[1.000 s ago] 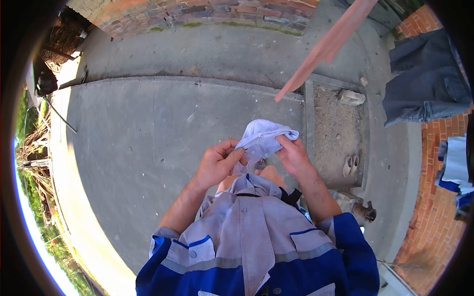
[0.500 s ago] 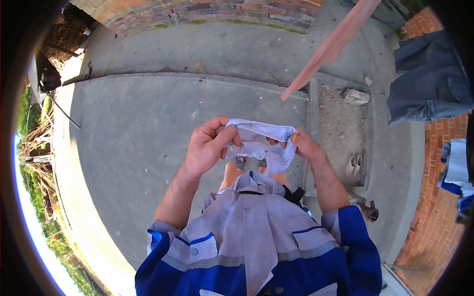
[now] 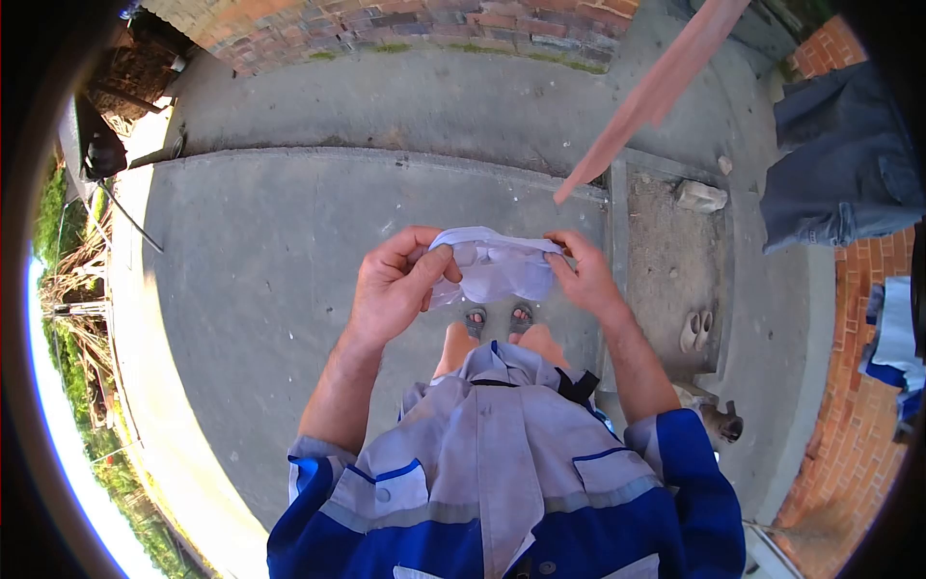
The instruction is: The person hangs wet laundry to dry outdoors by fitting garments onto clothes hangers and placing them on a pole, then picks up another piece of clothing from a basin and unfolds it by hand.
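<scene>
A thin white cloth garment (image 3: 506, 270) with a banded upper edge is stretched between my two hands in front of my waist. My left hand (image 3: 389, 289) pinches its left end, thumb on top and fingers curled behind. At the other end, my right hand (image 3: 586, 277) grips the band's right corner between thumb and fingers. The cloth sags in folds below the band, and its exact kind of garment is unclear. Beneath it show my sandalled feet (image 3: 498, 318) on the concrete.
A pink strip of cloth (image 3: 646, 96) hangs ahead on the right. Dark trousers (image 3: 839, 164) and light blue clothes (image 3: 892, 338) hang along the right side. Pale shoes (image 3: 695, 331) and a stone block (image 3: 701, 196) lie in a sandy recess. A brick wall (image 3: 415, 34) stands ahead.
My right hand has shifted slightly left and up, regripping the band's corner. The garment's loose right part has swung from below that hand and now hangs between both hands.
</scene>
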Tool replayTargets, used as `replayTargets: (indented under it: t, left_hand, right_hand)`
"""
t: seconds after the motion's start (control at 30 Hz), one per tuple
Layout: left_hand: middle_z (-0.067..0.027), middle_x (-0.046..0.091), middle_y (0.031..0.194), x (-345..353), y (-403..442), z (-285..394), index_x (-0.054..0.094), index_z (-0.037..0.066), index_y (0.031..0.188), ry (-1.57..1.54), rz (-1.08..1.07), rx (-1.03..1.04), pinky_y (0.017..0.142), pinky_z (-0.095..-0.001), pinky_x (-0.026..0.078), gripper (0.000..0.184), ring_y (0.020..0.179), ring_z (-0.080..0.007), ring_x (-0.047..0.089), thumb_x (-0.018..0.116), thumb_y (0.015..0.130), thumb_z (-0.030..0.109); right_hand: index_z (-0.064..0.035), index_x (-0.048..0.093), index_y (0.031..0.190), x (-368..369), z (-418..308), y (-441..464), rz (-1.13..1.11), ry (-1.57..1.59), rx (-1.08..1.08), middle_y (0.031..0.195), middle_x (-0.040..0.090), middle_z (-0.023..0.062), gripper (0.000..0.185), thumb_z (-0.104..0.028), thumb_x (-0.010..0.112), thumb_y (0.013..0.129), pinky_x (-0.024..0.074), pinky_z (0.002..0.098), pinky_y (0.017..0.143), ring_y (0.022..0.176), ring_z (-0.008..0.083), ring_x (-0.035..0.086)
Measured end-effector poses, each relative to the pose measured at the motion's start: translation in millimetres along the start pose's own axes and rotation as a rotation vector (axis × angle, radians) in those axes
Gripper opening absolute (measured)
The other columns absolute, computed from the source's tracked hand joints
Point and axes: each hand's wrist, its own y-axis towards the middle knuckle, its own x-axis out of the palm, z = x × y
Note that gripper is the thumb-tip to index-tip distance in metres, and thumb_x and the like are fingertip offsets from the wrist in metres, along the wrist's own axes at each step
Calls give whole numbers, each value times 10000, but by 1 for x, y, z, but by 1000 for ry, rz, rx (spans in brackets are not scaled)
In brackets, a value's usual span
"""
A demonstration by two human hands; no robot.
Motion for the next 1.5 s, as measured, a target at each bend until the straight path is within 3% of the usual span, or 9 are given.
replayTargets:
  t: [0.13, 0.3, 0.4, 0.6, 0.8, 0.9, 1.0, 1.23, 1.5]
  left_hand:
    - [-22, 705, 823, 8, -4, -4, 671, 19, 1079, 46, -78, -60, 485, -180, 402, 148, 586, -11, 529, 610, 982, 113]
    - [-46, 729, 927, 28, -7, -22, 687, -2, 1116, 164, -80, 51, 763, -257, 557, 212, 883, -91, 677, 663, 949, 126]
    - [-68, 735, 938, 22, -7, -21, 712, 29, 1076, 433, -19, 147, 732, -266, 549, 178, 824, -103, 681, 679, 933, 130]
    - [-66, 711, 883, 12, -19, -28, 736, 58, 1025, 509, -9, 210, 723, -291, 548, 195, 812, -191, 683, 751, 876, 183]
    - [-103, 689, 1063, -12, -7, -31, 727, 76, 1055, 671, 218, 464, 803, -309, 557, 233, 956, -217, 676, 782, 837, 138]
    - [-101, 660, 1165, -29, 0, -18, 669, 58, 1172, 421, 197, 242, 859, -303, 547, 314, 1031, -195, 659, 743, 868, 91]
    - [-82, 646, 1196, -66, 26, -64, 600, 27, 1258, -47, -17, 29, 890, -290, 536, 351, 1073, -159, 640, 677, 916, 50]
    - [-72, 686, 1146, -155, 78, -57, 594, 19, 1243, -116, 4, -172, 801, -254, 537, 283, 961, -116, 665, 605, 961, 46]
    - [-79, 675, 1188, -228, 123, -26, 530, 34, 1298, -350, 46, -5, 803, -267, 538, 348, 1054, -132, 647, 617, 961, 43]
  right_hand:
    - [5, 591, 1240, 1, -86, 1, 245, -272, -394, 1156, 620, 136, 479, -39, 748, 789, 509, 333, 898, 1073, 248, 632]
    - [-18, 573, 1301, 21, -122, -1, -79, 144, -240, 882, 630, 73, 453, -26, 687, 862, 540, 289, 710, 770, 150, 640]
    - [-30, 590, 1283, 15, -129, 10, -201, 70, -273, 820, 641, 41, 417, -28, 682, 877, 532, 276, 684, 733, 108, 621]
    - [-94, 620, 1208, 12, -128, 27, -501, -132, -165, 889, 704, 119, 287, -168, 644, 932, 549, 383, 679, 792, 245, 718]
    - [-80, 612, 1160, 28, -133, 57, -384, -157, -259, 937, 686, 208, 238, -151, 605, 933, 540, 424, 669, 796, 372, 701]
    - [-28, 606, 1210, 48, -114, 78, -241, -83, -231, 957, 724, 139, 252, -95, 578, 968, 556, 322, 743, 875, 193, 722]
    - [-7, 589, 1225, 65, -115, 101, -188, 216, -245, 1089, 697, 112, 245, -68, 530, 995, 530, 305, 848, 995, 180, 682]
    - [9, 492, 1285, 99, -124, 167, -210, 1167, 18, 1138, 639, 121, 298, -71, 489, 998, 503, 373, 947, 1075, 210, 628]
    - [-3, 509, 1235, 168, -145, 241, -21, 734, 124, 1091, 653, 107, 320, 27, 564, 922, 512, 318, 875, 978, 168, 633]
